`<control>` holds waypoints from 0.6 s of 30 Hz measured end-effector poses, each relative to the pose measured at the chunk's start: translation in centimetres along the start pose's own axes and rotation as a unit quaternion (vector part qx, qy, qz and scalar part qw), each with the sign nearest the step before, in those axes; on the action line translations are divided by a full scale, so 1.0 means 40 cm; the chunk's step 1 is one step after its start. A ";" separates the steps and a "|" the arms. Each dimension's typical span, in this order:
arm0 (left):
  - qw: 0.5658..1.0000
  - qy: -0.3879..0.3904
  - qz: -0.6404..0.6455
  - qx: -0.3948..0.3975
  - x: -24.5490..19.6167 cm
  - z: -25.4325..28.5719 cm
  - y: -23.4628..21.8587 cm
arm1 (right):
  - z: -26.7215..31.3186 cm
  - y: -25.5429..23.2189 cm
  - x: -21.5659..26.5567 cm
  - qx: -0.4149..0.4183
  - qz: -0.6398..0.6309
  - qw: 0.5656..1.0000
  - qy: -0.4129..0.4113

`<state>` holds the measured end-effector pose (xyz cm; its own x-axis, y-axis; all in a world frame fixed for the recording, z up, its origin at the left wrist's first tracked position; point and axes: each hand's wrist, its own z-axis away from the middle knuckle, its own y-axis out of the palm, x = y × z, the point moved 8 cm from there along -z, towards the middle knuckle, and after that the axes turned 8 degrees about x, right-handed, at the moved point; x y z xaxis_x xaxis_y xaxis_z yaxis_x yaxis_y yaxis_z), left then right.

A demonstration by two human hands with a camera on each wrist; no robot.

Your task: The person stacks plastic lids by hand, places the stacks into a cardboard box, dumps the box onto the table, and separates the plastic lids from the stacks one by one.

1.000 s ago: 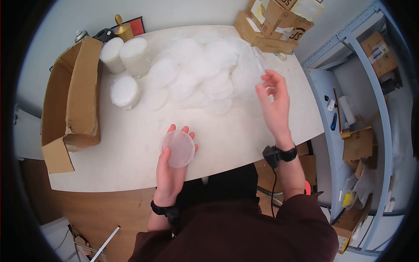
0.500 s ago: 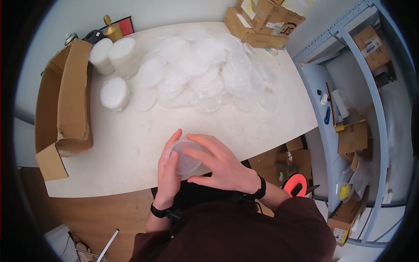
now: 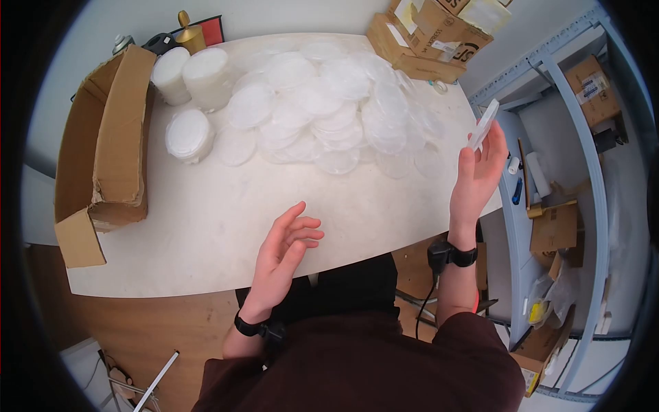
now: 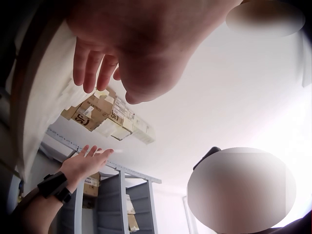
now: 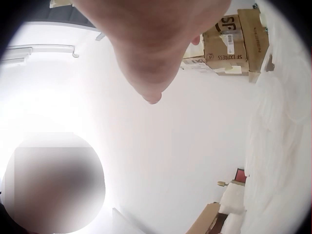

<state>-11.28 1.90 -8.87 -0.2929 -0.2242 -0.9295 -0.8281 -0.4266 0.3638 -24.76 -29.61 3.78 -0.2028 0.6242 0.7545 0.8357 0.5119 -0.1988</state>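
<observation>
My right hand [image 3: 480, 165] is raised over the table's right edge with a clear round plastic lid [image 3: 485, 123], seen nearly edge-on between thumb and fingers. In the left wrist view the same right hand [image 4: 80, 168] shows with its fingers extended. My left hand [image 3: 278, 257] is above the front of the table, fingers loosely bent, holding nothing. A broad heap of translucent round lids [image 3: 302, 103] covers the back of the table. To its left stand stacks of the same round pieces [image 3: 207, 79], with a shorter stack [image 3: 189, 135] in front.
A long open cardboard box [image 3: 123, 130] stands on the table's left end. Shipping boxes [image 3: 439, 41] are piled at the back right, beside a tape roll [image 3: 439, 87]. A blue-grey metal shelf [image 3: 570, 96] rises right of the white table [image 3: 206, 226].
Both hands were together at the clear lid half a second ago. The right hand has carried the lid up and right; the left has let go and stays near the front.
</observation>
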 end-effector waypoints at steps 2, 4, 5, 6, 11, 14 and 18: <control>1.000 -0.002 -0.004 0.007 0.006 0.002 0.001 | -0.054 -0.012 -0.058 0.025 0.145 0.987 0.072; 1.000 -0.008 -0.016 0.003 0.009 0.001 0.000 | -0.042 -0.006 -0.124 0.057 0.242 0.965 0.086; 1.000 -0.003 -0.022 -0.003 0.005 0.002 -0.002 | -0.045 0.012 -0.148 0.091 0.340 0.931 0.098; 1.000 -0.010 -0.022 0.002 0.005 0.005 0.000 | -0.035 0.013 -0.147 0.094 0.330 0.935 0.091; 0.995 -0.072 -0.074 0.008 -0.051 0.026 -0.011 | 0.170 0.017 -0.103 0.134 0.208 0.958 0.143; 0.963 -0.025 -0.261 -0.053 -0.194 0.013 -0.090 | 0.292 0.020 -0.112 0.135 0.143 0.961 0.195; 0.748 0.086 -0.646 -0.128 -0.388 -0.068 -0.171 | 0.333 0.068 -0.119 0.178 0.149 0.955 0.185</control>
<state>0.25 5.91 3.23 0.7567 0.4193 -0.5016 -0.2414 -0.5338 -0.8104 -28.32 -23.30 -8.67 0.2670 0.5561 0.7871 0.5883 0.5528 -0.5901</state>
